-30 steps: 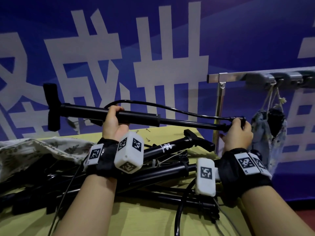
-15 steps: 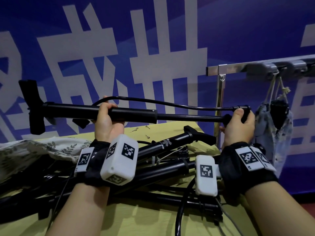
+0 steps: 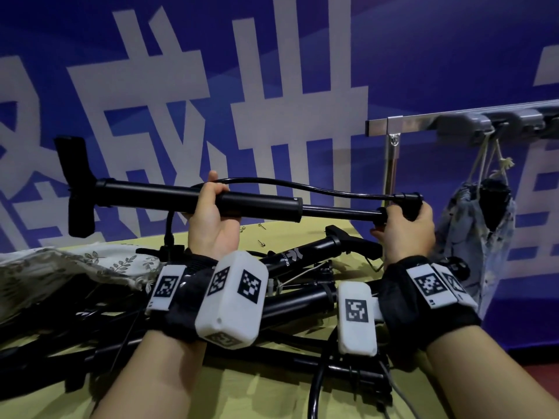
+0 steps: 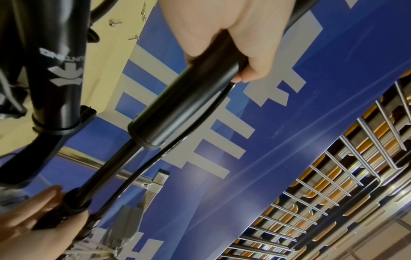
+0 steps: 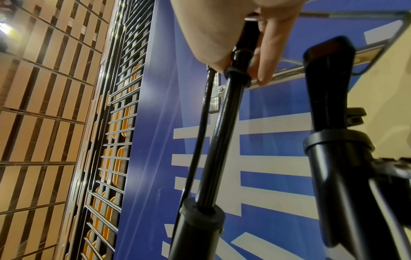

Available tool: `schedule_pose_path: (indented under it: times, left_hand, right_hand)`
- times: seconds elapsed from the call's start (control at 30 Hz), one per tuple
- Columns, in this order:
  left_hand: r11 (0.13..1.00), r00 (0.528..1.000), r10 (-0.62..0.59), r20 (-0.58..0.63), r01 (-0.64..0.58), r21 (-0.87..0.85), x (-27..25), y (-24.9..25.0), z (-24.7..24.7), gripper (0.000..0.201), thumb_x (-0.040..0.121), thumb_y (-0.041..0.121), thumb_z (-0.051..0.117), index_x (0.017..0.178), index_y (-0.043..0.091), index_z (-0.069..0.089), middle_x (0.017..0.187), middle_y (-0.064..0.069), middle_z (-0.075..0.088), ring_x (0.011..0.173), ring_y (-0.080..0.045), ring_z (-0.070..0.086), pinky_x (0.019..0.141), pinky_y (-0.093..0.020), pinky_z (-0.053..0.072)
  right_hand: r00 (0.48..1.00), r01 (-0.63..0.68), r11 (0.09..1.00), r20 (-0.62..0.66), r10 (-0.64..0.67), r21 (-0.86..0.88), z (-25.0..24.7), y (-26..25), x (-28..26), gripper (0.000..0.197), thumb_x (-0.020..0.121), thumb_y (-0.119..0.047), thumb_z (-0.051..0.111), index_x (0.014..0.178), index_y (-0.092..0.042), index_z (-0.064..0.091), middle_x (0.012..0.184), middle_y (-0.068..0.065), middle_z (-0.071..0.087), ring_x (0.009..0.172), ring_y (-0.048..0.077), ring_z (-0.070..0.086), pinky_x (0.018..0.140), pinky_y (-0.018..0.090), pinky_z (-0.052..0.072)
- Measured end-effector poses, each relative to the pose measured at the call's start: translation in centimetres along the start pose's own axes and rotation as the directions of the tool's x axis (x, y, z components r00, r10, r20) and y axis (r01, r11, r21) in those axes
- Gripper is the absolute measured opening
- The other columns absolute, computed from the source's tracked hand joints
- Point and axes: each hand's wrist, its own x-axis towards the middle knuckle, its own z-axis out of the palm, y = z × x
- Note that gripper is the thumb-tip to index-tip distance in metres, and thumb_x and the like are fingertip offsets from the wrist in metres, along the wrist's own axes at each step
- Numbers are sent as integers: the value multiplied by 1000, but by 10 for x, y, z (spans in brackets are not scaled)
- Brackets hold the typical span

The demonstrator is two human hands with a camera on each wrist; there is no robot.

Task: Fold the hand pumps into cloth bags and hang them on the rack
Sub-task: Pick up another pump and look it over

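Note:
I hold a black hand pump (image 3: 260, 205) level above the table, its foot piece at the left and its thin rod drawn out to the right. My left hand (image 3: 211, 216) grips the barrel (image 4: 184, 105) near its middle. My right hand (image 3: 405, 225) grips the handle end of the rod (image 5: 224, 123), where the thin hose (image 3: 302, 184) clips on. Several more black pumps (image 3: 305, 252) lie piled on the yellow-green table (image 3: 272, 397). A floral cloth bag (image 3: 75, 264) lies flat at the left. A filled bluish cloth bag (image 3: 481, 228) hangs by its cord from the metal rack (image 3: 423, 124).
A blue banner with large white characters fills the background. The rack's steel post (image 3: 391, 164) stands at the table's far right corner, close to my right hand. A few small metal needles (image 3: 261, 241) lie on the table behind the pile. Cables trail over the near edge.
The pump's left end has tilted up a little while both hands keep their grip. The view has shifted slightly right.

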Motion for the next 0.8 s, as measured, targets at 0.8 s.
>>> schedule_pose_path:
  times: [0.8]
  left_hand:
    - [990, 998, 7, -57, -15, -138, 12, 51, -13, 7, 93, 18, 53, 91, 12, 52, 80, -2, 60, 80, -16, 60, 74, -39, 54]
  right_hand:
    - [993, -76, 957, -67, 99, 280, -14, -6, 22, 34, 88, 1, 54, 114, -16, 42, 118, 15, 54, 80, 27, 62, 42, 23, 52]
